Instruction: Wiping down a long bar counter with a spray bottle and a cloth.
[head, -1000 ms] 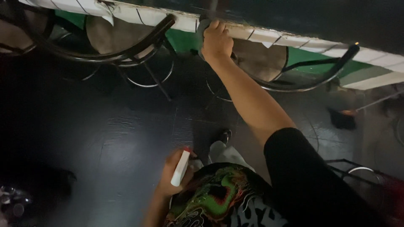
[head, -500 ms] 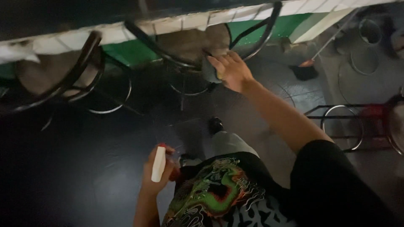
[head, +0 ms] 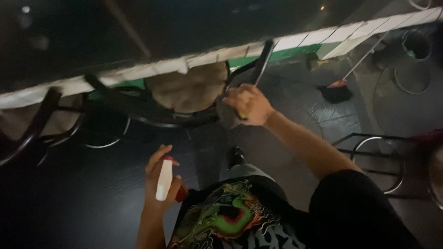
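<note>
Your view: dim room, dark glossy floor [head: 92, 184] with faint reflections. White-tiled bench edge [head: 152, 69] runs diagonally above your fingers, green band below it. Round-seated stool [head: 189, 90] with dark curved metal back just left of fingers; second stool [head: 27, 120] far left. Broom [head: 337, 90] lies on floor right of fingers. Metal ring frame [head: 378, 161] lower right. Bucket [head: 417, 44] top right corner.
</note>
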